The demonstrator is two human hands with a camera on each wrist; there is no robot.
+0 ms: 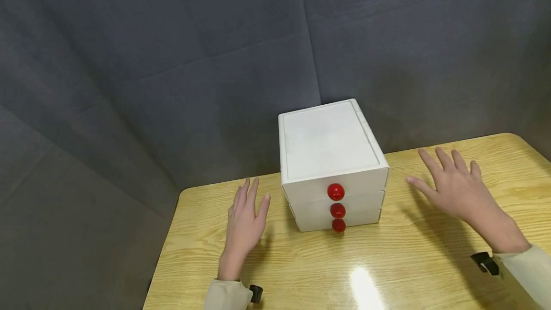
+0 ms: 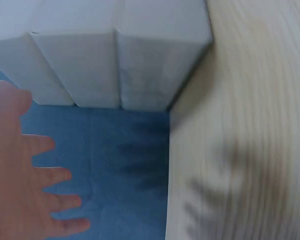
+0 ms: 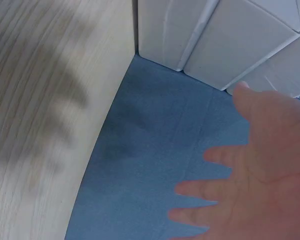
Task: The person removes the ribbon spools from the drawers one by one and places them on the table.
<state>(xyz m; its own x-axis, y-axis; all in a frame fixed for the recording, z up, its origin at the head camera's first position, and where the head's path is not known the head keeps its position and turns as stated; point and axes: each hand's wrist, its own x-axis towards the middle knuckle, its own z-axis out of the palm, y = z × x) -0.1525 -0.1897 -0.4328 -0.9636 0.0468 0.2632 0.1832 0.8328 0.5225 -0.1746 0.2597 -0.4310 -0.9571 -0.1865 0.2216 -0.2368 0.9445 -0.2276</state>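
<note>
A white box of three stacked drawers (image 1: 331, 140) stands at the back of the table, each drawer front bearing a round red knob (image 1: 336, 192). To its left, my left hand (image 1: 244, 224) hovers over the wood with straight fingers, holding nothing. On the other side my right hand (image 1: 458, 190) is held above the table, fingers spread and thumb toward the box. Both hands are apart from the box. In the left wrist view the side of the drawer box (image 2: 155, 70) shows beyond the thumb. The right wrist view shows its opposite side (image 3: 240, 40).
The light wood table (image 1: 206, 252) has rounded back corners. A dark grey cloth (image 1: 206, 71) hangs right behind the table and along its left side. Black bands (image 1: 256, 293) sit at both wrists, by the pale sleeves. A bright reflection lies on the table front.
</note>
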